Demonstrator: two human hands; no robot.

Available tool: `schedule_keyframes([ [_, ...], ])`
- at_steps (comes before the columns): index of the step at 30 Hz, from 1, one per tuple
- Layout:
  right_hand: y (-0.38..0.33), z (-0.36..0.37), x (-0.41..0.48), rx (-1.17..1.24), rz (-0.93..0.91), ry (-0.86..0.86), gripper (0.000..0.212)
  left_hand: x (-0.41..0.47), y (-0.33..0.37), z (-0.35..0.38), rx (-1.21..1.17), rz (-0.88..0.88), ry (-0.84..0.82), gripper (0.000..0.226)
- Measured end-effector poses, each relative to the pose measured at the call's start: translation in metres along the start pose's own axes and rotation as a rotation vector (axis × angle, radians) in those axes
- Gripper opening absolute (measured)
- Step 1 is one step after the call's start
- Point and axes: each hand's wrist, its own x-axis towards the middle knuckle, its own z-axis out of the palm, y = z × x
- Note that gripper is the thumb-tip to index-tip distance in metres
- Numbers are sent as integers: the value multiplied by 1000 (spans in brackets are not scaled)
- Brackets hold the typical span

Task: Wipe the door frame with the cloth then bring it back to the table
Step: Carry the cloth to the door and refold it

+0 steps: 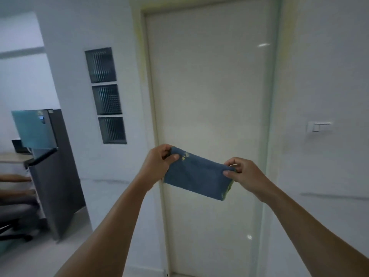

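Observation:
A folded blue cloth (196, 174) with yellow-green marks hangs stretched between both hands in front of a closed white door (211, 96). My left hand (159, 162) pinches its upper left corner. My right hand (242, 173) pinches its right end. The cream door frame (148, 96) runs up the left side, across the top and down the right side (273, 116). Yellowish staining shows along the frame's upper left part. The cloth is held clear of the door, at about mid height.
Three dark glass blocks (106, 94) are set in the wall left of the door. Farther left stand a grey partition (58, 172), a desk (14, 157) and an office chair (16, 218). A light switch (317, 126) is on the right wall.

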Motion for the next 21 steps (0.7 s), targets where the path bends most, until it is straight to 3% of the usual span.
schedule_keyframes([
  [6,-9,40,53,36,-18,-156,11,45,-20,-30,129,54,47,6],
  [14,-25,88,133,194,-145,-342,34,106,-43,-27,375,180,-137,9],
  [19,-30,107,201,186,-234,-414,13,153,-58,-19,342,48,-114,20],
  [21,-29,110,225,179,-239,-390,12,170,-67,-16,350,42,-23,22],
])
